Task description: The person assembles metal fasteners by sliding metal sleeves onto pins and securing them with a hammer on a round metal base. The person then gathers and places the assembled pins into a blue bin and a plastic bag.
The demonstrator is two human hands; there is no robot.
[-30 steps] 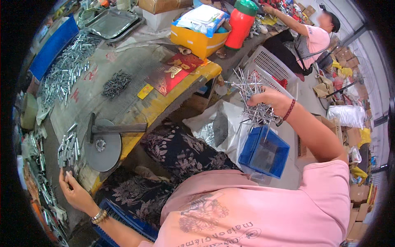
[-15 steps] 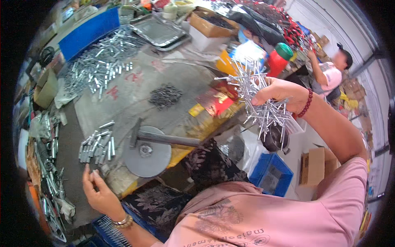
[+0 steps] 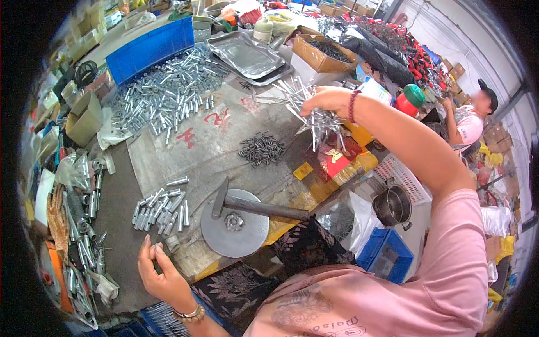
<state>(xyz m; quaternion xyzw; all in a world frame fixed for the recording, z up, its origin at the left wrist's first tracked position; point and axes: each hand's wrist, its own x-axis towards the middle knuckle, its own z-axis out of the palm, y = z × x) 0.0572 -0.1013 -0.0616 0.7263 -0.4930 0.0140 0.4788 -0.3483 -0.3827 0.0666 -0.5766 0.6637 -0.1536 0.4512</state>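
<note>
My right hand is closed round a bunch of thin, shiny metal rods, held above the far right part of the worktable; their ends stick out on both sides. Fingers slightly bent and apart, my left hand holds nothing at the near left. Just beyond its fingertips lies a small group of short metal tubes. A hammer rests across a round grey metal disc. Short dark pieces, perhaps screws, form a small pile mid-table.
Beside a blue bin, many metal tubes are heaped. Metal trays and a cardboard box stand at the back. Tools line the left edge. A blue crate and a pot are below. Another person sits at right.
My right hand has carried the bunch of rods leftward and away from me, over the table. The view has shifted; my left hand stays near the small group of tubes.
</note>
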